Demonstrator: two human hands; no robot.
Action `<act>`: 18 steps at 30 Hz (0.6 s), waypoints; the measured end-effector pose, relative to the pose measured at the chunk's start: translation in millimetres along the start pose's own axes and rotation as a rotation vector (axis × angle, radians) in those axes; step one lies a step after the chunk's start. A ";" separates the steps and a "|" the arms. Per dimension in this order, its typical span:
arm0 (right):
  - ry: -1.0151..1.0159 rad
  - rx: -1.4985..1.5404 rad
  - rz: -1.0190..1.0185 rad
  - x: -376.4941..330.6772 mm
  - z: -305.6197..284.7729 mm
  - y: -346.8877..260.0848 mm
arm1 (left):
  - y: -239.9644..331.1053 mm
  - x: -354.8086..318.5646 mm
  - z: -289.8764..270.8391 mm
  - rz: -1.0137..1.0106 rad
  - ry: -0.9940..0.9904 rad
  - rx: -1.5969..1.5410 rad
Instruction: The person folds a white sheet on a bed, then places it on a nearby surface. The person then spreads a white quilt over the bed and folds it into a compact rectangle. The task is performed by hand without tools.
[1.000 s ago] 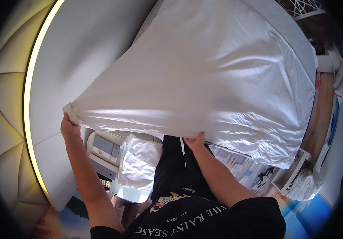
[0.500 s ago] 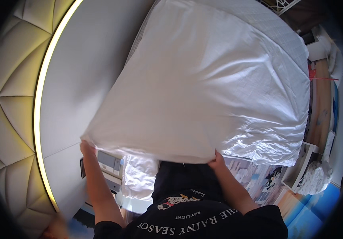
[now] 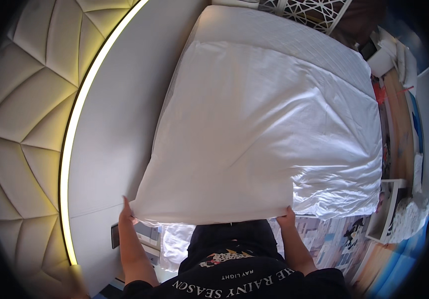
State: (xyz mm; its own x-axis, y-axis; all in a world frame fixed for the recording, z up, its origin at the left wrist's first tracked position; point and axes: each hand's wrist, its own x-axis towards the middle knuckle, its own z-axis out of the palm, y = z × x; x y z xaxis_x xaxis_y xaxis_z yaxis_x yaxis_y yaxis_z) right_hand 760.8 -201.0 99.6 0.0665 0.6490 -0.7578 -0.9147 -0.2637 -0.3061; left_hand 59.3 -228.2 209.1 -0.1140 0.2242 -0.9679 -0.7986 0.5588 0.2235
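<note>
A white bed sheet (image 3: 224,129) lies spread over a quilted white mattress (image 3: 259,27), whose far strip shows uncovered. My left hand (image 3: 128,212) is at the sheet's near left corner, thumb pointing up and fingers curled at the fabric, partly hidden. At the near edge further right, my right hand (image 3: 288,217) pinches the cloth. Between both hands the edge runs nearly straight in front of my body. Wrinkles gather in the sheet beyond my right hand, while the part nearer the left is smoother.
Along the left runs a padded headboard wall (image 3: 35,104) with a glowing light strip (image 3: 66,164). A nightstand (image 3: 149,236) stands beside my left forearm. At the right are a white open-shelved unit (image 3: 389,209) and a crumpled plastic bag (image 3: 408,219). A white lattice panel (image 3: 319,12) stands beyond the bed.
Both hands have come down in the picture with the sheet's near edge, now about level. The raised near part lies flatter. My view has shifted, showing more mattress at the far end.
</note>
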 end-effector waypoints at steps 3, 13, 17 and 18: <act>-0.100 0.041 0.041 -16.1 35.2 22.2 | -2.7 3.1 -28.2 -0.074 0.004 0.223; 0.380 0.116 -0.029 -100.6 -8.9 66.4 | -49.9 73.4 -90.6 -0.064 0.434 -0.012; 0.479 0.191 -0.030 -114.1 -32.2 87.7 | -84.8 46.2 -83.1 0.045 0.656 0.084; 0.479 0.191 -0.027 -113.9 -36.0 91.3 | -87.4 39.3 -83.8 0.055 0.713 0.168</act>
State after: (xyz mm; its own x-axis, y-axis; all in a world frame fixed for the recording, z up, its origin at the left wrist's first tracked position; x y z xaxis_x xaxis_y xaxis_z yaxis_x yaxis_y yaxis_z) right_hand 684.0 -324.7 137.2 0.2251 0.2424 -0.9437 -0.9636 -0.0878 -0.2524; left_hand 75.1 -335.1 141.9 -0.5535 -0.2866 -0.7820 -0.6860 0.6893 0.2329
